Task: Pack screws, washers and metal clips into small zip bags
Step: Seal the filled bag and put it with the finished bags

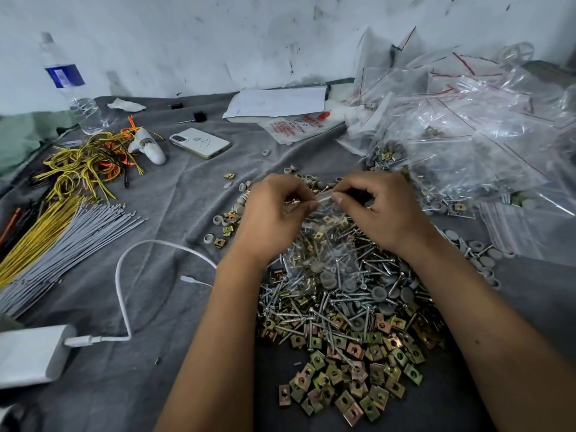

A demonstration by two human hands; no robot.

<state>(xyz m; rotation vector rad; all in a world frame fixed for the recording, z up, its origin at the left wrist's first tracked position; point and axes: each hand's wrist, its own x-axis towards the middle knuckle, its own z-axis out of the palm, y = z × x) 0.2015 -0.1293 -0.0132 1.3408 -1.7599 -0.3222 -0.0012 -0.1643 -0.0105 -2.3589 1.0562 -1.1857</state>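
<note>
Zip bag (324,241) hangs between my hands above hardware pile (343,307), mouth up, long axis vertical. Left hand (274,213) and right hand (377,210) each pinch top edge; grip closed on seal, equally near.

Water bottle (72,88), phone (200,143), perhaps cable ties (71,241).

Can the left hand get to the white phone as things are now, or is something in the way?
Probably not yet: the left hand and right hand both pinch the small zip bag. The path to the white phone is open grey cloth.
</note>
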